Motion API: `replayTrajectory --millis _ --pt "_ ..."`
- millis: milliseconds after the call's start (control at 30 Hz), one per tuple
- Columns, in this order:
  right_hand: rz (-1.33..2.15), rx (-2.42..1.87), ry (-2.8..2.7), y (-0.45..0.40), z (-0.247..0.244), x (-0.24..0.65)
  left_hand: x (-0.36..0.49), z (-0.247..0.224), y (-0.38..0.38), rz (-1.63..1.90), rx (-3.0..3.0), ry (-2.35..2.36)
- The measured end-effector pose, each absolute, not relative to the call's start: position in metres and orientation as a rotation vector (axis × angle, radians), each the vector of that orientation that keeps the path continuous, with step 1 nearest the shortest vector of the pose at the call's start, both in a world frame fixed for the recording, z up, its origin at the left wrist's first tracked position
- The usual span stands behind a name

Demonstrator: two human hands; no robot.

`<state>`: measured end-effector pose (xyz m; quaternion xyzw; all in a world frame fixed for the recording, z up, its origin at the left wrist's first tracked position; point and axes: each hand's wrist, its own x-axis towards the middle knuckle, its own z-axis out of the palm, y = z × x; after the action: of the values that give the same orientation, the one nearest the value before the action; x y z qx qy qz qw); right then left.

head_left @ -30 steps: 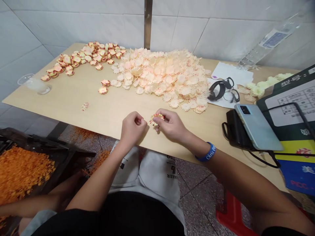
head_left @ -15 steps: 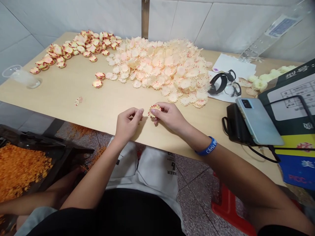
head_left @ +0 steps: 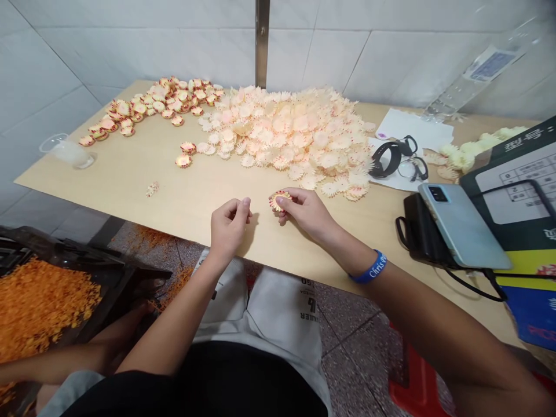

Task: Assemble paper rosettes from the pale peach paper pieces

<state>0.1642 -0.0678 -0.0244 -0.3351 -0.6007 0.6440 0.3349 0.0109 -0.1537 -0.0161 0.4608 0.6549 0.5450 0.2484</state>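
Note:
My right hand (head_left: 299,209) pinches a small artificial flower head (head_left: 280,201), cream with red-tipped petals, between thumb and fingers above the table's front part. A short gap to its left, my left hand (head_left: 230,226) is closed, thumb pressed against the curled index finger; whatever it may hold is hidden. Beyond both hands lies a big heap of pale, thin petal discs (head_left: 299,127) with toothed edges. Farther back on the left are several thicker red-edged flower heads (head_left: 160,101). Two more flower heads (head_left: 184,159) lie between that group and my left hand.
A tipped plastic cup (head_left: 69,152) is at the table's left end. A tiny petal cluster (head_left: 152,189) lies nearer. On the right are glasses (head_left: 410,165), a phone (head_left: 464,226), a box (head_left: 516,191) and a bottle (head_left: 473,78). Another person's arm (head_left: 87,353) is beside orange pieces (head_left: 39,307).
The camera view has shifted, so the scene sits lower and farther right. My hands have drawn slightly apart, with the flower head still in my right hand.

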Motion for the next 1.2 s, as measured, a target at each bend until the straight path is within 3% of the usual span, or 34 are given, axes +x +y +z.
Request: replayTrajectory --millis 333,467,633,733,867,1033,1200 --pt "1.569 -0.9 -1.56 -0.061 -0.024 0.167 0.005 -0.015 -0.153 1.426 1.302 1.839" --pt "1.474 -0.937 -1.596 -0.058 -0.023 0.17 -0.058 -0.01 -0.155 1.174 1.535 2.303" --pt "1.094 -0.959 -1.584 -0.049 -0.024 0.173 -0.103 0.001 -0.16 0.895 1.626 2.808" --pt "0.951 -0.979 -1.525 -0.043 -0.025 0.177 -0.046 -0.001 -0.165 1.018 1.932 2.546" --pt "0.806 -1.001 -1.477 -0.038 -0.022 0.183 0.068 -0.018 -0.165 0.551 2.462 1.625" --pt "0.723 -1.018 -1.424 -0.027 -0.022 0.192 0.116 -0.028 -0.142 0.231 2.455 1.647" --pt "0.724 -1.024 -1.418 -0.022 -0.022 0.194 0.026 -0.017 -0.139 0.199 2.068 2.079"
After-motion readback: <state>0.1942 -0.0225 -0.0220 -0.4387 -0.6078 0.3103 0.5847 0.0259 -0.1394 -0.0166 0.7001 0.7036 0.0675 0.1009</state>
